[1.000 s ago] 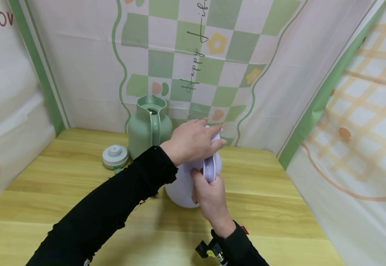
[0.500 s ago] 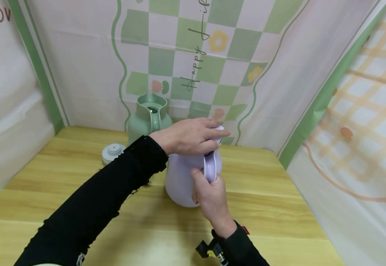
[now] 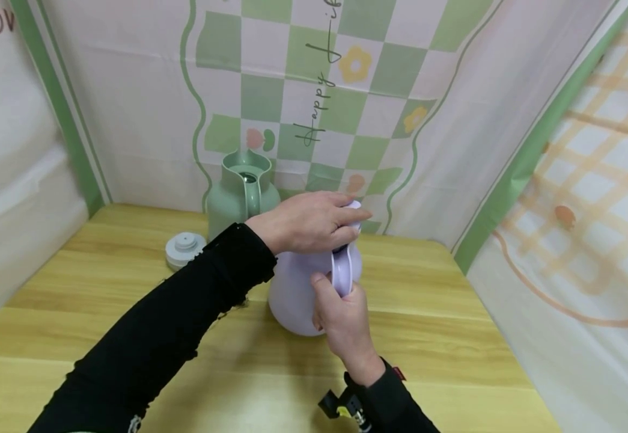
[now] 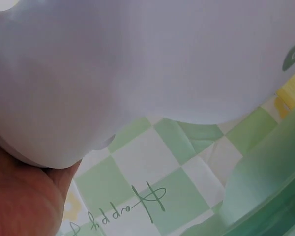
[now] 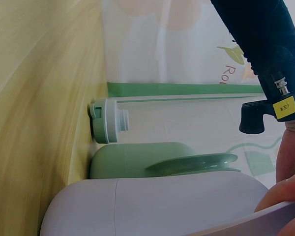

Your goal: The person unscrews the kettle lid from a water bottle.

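Note:
A lavender thermos jug (image 3: 294, 294) stands upright on the wooden table in the head view. My right hand (image 3: 343, 319) grips its handle (image 3: 342, 273), thumb up along the near side. Across the jug's top lies my left hand (image 3: 314, 222), palm down, with the fingers stretched out to the right. The palm hides most of the top; a lavender edge shows past the fingers. In the left wrist view, the palm (image 4: 24, 201) sits against the top end of the jug (image 4: 137, 64).
Behind on the left is a green thermos jug (image 3: 227, 204) with an uncovered mouth, partly behind my left forearm. A round grey-white stopper (image 3: 185, 246) lies beside it. Printed cloth walls (image 3: 130, 120) enclose the table's back and sides.
My left hand has turned slightly on the jug's top, and its forearm has shifted left, covering more of the green jug. My right hand keeps its grip on the handle.

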{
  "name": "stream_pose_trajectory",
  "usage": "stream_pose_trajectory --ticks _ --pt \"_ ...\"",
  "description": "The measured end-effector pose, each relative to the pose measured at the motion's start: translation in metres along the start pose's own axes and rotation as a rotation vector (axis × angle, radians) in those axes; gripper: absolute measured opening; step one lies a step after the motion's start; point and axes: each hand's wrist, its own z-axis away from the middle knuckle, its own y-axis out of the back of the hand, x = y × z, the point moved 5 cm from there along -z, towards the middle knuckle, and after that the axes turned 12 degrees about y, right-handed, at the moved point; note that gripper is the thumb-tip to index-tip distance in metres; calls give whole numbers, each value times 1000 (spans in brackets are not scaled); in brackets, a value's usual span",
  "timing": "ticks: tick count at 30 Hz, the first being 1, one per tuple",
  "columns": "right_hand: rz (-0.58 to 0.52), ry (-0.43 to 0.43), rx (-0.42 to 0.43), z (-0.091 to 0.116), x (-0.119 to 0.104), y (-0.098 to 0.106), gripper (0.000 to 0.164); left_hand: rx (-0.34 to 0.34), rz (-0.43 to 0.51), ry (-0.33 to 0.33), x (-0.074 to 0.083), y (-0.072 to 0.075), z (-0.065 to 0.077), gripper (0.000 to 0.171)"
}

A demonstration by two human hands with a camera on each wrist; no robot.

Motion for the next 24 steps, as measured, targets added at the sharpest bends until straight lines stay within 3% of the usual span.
stream_pose_trajectory --ticks 5,15,24 --pt "0 10 -11 1 -1 0 41 38 -33 20 2 -1 2 50" --pt "-3 -4 7 0 1 1 42 63 -28 117 4 0 3 51" --pt "10 -6 6 -1 0 1 43 82 -78 216 10 2 4 54"
